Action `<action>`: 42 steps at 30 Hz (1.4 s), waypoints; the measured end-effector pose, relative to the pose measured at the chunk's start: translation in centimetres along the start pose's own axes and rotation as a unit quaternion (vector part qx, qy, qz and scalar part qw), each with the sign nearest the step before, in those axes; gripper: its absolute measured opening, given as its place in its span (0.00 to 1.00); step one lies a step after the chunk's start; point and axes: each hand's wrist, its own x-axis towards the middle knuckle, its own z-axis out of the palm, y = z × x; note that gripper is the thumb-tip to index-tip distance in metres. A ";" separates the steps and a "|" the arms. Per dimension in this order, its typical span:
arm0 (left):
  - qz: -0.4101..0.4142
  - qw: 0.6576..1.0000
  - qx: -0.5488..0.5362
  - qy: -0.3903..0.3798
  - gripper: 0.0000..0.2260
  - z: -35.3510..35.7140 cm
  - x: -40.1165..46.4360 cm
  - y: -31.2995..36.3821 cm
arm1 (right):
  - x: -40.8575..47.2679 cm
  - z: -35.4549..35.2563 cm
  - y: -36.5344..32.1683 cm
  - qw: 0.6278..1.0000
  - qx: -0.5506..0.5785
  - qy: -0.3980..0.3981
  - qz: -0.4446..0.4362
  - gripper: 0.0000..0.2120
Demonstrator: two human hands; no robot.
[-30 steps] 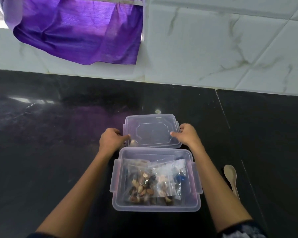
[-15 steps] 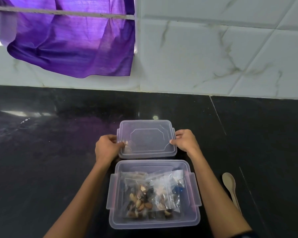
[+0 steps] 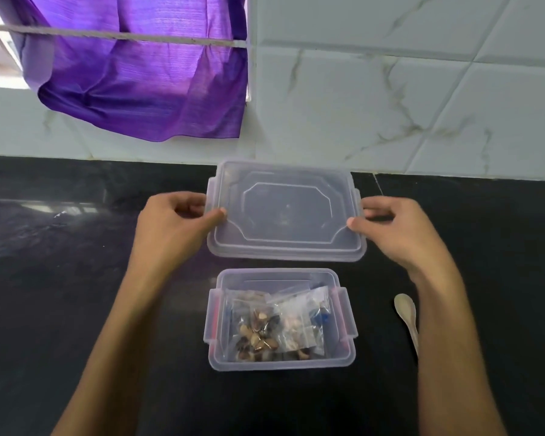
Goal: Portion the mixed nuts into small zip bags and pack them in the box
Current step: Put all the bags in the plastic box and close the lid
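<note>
We note the black surface [image 3: 76,278] carrying the open box [image 3: 280,363], zip bags [image 3: 283,322] of nuts inside. Above it, the lid [image 3: 283,212] is pinched at its ends by left hand [image 3: 173,228] and right hand [image 3: 400,231]. A spoon [image 3: 406,313] lies right of the box.

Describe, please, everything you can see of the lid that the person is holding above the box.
The lid is a rectangular piece of clear, faintly purple-tinted plastic with rounded corners, a raised rim and an embossed eight-sided panel in its middle. Small tabs project from its short sides. It is held roughly level, beyond the open box and not on it. The left hand pinches its left edge and the right hand its right edge, thumbs on top.
</note>
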 end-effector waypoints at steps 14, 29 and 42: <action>-0.113 0.993 0.034 -0.031 0.14 2.0 -8.9 -7.2 | -7.7 2.2 6.7 0.988 -0.034 -0.081 0.127 0.19; -0.117 0.992 0.051 -0.020 0.19 2.9 -10.1 -8.1 | -9.3 3.4 7.9 0.990 -0.023 -0.064 0.123 0.20; -0.121 0.992 0.036 -0.016 0.14 2.7 -9.7 -8.4 | -7.8 4.4 7.8 0.990 -0.045 -0.064 0.115 0.22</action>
